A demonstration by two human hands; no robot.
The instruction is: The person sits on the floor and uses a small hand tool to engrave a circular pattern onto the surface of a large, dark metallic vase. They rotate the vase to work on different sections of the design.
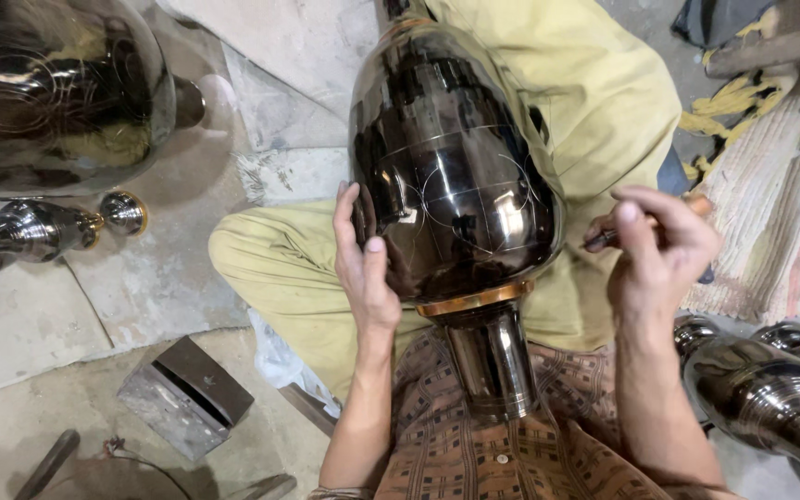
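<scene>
Concrete floor, grey, cracked and dusty, is spreading out under a person sitting cross-legged in yellow-green trousers; a large dark polished metal vase is lying across the lap, its copper-coloured band and narrow neck pointing toward the checked brown shirt, with fine scribed circles and lines showing on its glossy belly; the left hand is resting flat and open against the vase's left flank, fingers extended, steadying it; the right hand is hovering just right of the vase, fingers pinched around a slim engraving tool whose tip is sitting near the vase's edge, though whether it is touching is unclear; another big shiny vase is lying at upper left, a smaller turned metal piece with a brass-ringed knob below it; a grey metal block is sitting on the floor at lower left; more polished vessels are crowding the lower right, beside a striped woven mat.
</scene>
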